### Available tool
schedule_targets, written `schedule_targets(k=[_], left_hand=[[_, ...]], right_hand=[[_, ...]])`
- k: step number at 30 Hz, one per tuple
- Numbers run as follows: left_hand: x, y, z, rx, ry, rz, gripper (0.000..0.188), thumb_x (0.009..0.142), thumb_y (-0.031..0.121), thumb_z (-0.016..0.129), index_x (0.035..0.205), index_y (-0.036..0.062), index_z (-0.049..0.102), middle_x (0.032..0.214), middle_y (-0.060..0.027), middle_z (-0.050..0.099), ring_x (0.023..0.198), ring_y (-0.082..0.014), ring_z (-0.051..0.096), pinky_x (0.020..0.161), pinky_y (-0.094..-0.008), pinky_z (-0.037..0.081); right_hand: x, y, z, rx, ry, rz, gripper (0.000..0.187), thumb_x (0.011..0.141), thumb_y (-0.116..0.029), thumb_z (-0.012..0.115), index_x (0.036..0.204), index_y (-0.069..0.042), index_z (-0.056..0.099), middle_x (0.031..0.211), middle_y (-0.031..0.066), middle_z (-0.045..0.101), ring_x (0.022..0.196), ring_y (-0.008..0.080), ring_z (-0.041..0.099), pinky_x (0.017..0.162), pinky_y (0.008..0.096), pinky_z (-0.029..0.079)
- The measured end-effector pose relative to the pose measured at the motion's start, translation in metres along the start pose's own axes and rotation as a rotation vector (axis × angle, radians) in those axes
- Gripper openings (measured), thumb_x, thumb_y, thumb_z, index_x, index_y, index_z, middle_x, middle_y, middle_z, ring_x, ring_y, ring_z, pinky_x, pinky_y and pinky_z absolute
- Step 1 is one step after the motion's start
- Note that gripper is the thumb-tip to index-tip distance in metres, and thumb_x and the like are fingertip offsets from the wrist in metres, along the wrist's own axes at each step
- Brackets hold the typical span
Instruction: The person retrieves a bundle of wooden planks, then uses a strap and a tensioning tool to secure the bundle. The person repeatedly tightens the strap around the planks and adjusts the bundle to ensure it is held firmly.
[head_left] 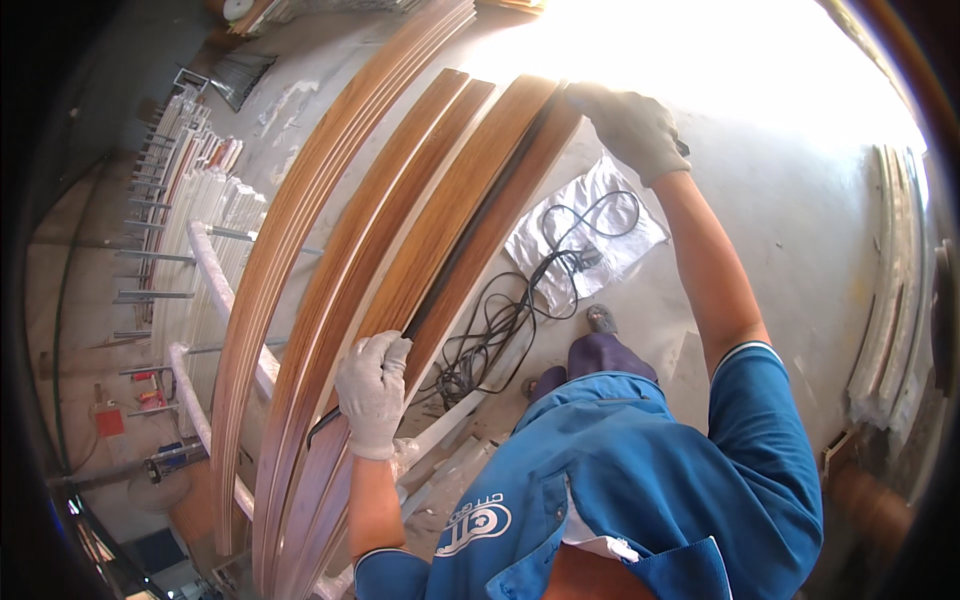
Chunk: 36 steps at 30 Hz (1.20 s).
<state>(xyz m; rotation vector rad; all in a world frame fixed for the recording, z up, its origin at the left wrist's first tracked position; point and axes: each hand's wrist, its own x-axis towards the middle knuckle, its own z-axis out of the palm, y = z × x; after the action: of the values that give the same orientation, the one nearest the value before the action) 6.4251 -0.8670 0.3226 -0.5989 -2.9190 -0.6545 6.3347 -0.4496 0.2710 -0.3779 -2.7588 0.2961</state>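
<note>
Both my hands wear pale work gloves. My left hand [372, 392] is closed, its fingers curled at the dark gap along a long brown wood-grain profile [490, 285]. A thin black bent piece [322, 428] sticks out beside that hand; whether the hand grips it too, I cannot tell. My right hand [632, 132] is at the far end of the same profile, fingers bent over its end and partly lost in glare. A black channel or strip [490, 205] runs lengthwise between this profile and the wood-grain profile [440, 245] to its left.
More wood-grain profiles [345, 165] lie to the left across a rack with wrapped bars [210, 265]. Beyond stand white profiles [190, 240] on metal pegs. A black cable [500, 325] and a white sheet [600, 235] lie on the floor. Long wrapped pieces [885, 300] lie at the right.
</note>
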Motion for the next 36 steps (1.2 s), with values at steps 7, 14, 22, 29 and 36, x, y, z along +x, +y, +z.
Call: schedule_targets(k=[7, 14, 22, 29, 36], left_hand=[[-0.009, -0.012, 0.0, 0.217, 0.03, 0.239, 0.03, 0.091, 0.038, 0.068, 0.09, 0.0076, 0.071, 0.074, -0.0108, 0.063, 0.073, -0.0317, 0.061, 0.07, -0.0461, 0.048], [-0.009, -0.022, -0.007, 0.292, 0.026, 0.284, 0.036, 0.092, 0.041, 0.068, 0.085, 0.0051, 0.071, 0.126, -0.0207, 0.059, 0.118, -0.0399, 0.054, 0.099, -0.0492, 0.042], [-0.003, -0.044, 0.001, 0.001, -0.085, 0.309, 0.034, 0.089, 0.036, 0.072, 0.074, 0.0054, 0.07, 0.136, -0.0182, 0.052, 0.124, -0.0386, 0.048, 0.102, -0.0558, 0.037], [-0.004, -0.046, 0.003, 0.001, -0.078, 0.349, 0.032, 0.089, 0.033, 0.071, 0.075, 0.0042, 0.071, 0.135, -0.0175, 0.052, 0.117, -0.0388, 0.05, 0.097, -0.0563, 0.038], [-0.007, -0.05, 0.007, 0.025, -0.035, 0.379, 0.026, 0.086, 0.029, 0.074, 0.077, 0.0042, 0.074, 0.134, -0.0161, 0.054, 0.113, -0.0364, 0.052, 0.093, -0.0544, 0.041]], right_hand=[[0.001, -0.021, -0.008, 0.006, -0.073, 0.086, 0.028, 0.1, -0.033, 0.054, 0.122, -0.025, 0.068, 0.101, 0.0093, 0.075, 0.095, 0.0311, 0.072, 0.081, 0.0473, 0.056], [0.0, -0.03, -0.009, -0.074, -0.044, 0.068, 0.027, 0.099, -0.031, 0.052, 0.118, -0.024, 0.069, 0.101, 0.0097, 0.075, 0.094, 0.0318, 0.072, 0.08, 0.0469, 0.056], [-0.015, -0.069, -0.016, -0.084, -0.008, 0.172, 0.026, 0.097, -0.022, 0.049, 0.109, -0.014, 0.07, 0.093, 0.0128, 0.075, 0.087, 0.033, 0.073, 0.074, 0.0471, 0.057], [-0.065, -0.123, -0.007, -0.085, -0.084, 0.16, 0.024, 0.102, -0.027, 0.049, 0.116, -0.014, 0.064, 0.072, 0.0145, 0.068, 0.064, 0.0298, 0.07, 0.055, 0.0434, 0.054], [-0.159, -0.202, -0.016, -0.094, -0.234, -0.004, 0.028, 0.104, -0.023, 0.047, 0.127, -0.008, 0.056, 0.075, 0.0148, 0.067, 0.064, 0.0265, 0.071, 0.05, 0.0392, 0.057]])
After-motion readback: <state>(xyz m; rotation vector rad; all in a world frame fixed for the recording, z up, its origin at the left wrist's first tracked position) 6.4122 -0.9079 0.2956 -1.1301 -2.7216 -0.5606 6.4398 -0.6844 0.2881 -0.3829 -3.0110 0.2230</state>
